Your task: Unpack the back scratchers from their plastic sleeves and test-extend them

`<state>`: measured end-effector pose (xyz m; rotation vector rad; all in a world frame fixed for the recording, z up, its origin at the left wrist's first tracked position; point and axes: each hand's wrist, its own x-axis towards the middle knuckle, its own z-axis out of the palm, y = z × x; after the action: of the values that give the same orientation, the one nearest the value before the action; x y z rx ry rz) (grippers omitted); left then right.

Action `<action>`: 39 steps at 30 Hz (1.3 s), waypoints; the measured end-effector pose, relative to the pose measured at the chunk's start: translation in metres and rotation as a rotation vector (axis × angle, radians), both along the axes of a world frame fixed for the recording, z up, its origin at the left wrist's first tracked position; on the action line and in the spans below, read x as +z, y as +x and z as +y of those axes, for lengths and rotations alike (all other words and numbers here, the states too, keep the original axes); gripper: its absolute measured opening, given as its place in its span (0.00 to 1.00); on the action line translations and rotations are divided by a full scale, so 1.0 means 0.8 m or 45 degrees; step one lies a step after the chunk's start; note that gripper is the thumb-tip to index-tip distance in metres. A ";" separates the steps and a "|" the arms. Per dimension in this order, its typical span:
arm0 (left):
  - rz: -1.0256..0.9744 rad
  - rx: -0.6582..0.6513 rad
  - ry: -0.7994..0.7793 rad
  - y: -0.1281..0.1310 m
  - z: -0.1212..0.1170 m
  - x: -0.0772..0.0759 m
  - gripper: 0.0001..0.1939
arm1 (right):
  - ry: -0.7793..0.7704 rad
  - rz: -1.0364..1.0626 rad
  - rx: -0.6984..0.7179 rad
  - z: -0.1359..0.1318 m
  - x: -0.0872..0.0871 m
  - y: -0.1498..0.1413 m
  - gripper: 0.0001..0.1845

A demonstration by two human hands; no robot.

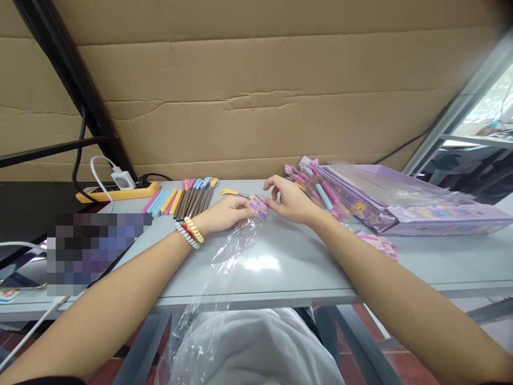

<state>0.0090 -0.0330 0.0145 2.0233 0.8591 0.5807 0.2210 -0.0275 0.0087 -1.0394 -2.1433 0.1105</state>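
My left hand (230, 214) is closed on a small purple printed card (258, 206), which sits at the top of a long clear plastic bag (236, 248). The bag trails down over the table edge toward my lap. At the card's right edge is my right hand (289, 199), its thumb by the card and its curled forefinger held apart from the thumb. Just behind my left fingers lies a pen with a yellow top (229, 192). To the left, several dark-barrelled pens with shaped tops (195, 200) rest in a row beside several pink, blue and yellow sticks (164, 201).
Wrapped pens (320, 187) are piled right of my right hand, against an open purple box (372, 214) with clear plastic in it. Pink printed cards (379, 244) lie in front. A yellow power strip (150, 190) stands back left; a cardboard wall (256, 123) rises behind.
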 end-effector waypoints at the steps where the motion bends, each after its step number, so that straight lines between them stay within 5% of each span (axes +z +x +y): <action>1: 0.004 0.003 0.001 0.000 0.000 0.000 0.12 | 0.028 0.000 0.012 0.000 0.000 0.001 0.10; 5: 0.046 0.058 0.031 0.000 -0.001 0.001 0.13 | 0.101 -0.035 0.135 0.000 0.001 0.003 0.06; 17: 0.079 0.407 0.077 -0.001 -0.006 0.006 0.21 | -0.098 -0.243 0.341 -0.009 -0.001 -0.001 0.14; 24: 0.039 0.243 0.180 -0.002 -0.005 0.005 0.24 | -0.130 -0.346 0.132 -0.008 -0.001 0.000 0.20; 30: 0.012 0.060 0.122 -0.003 -0.002 0.001 0.17 | -0.072 -0.239 0.080 -0.006 0.005 -0.002 0.16; 39: 0.128 0.091 0.253 -0.003 -0.002 0.001 0.12 | -0.109 -0.149 0.094 -0.010 0.013 -0.003 0.08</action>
<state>0.0067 -0.0344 0.0154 2.2244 0.9692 0.6296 0.2190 -0.0356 0.0194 -1.0378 -2.3014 0.1816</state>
